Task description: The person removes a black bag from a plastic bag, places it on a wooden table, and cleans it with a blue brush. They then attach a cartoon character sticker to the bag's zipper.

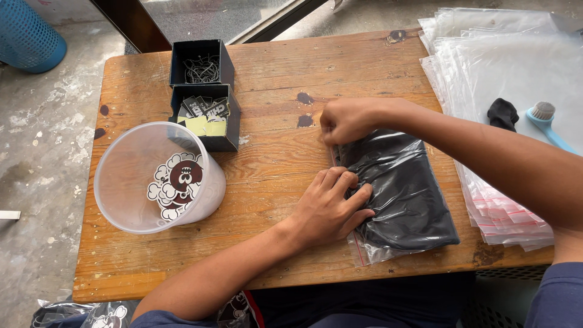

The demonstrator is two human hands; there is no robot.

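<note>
Centrally, both hands pinching clear bag [395, 194] of black cloth, left hand [331, 209], right hand [346, 120], round stickers [176, 185] in tub [121, 176].

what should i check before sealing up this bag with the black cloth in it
1. Black garment fully inside the clear zip bag: ok.
2. Left hand pressing the bag flat near its open edge: ok.
3. Right hand pinching the far end of the opening: ok.
4. Seal strip free of cloth: cannot tell, hands cover it.
5. Air pushed out: not ok, plastic looks puffed and wrinkled.
6. Bag lying wholly on the wooden table: ok.
</note>
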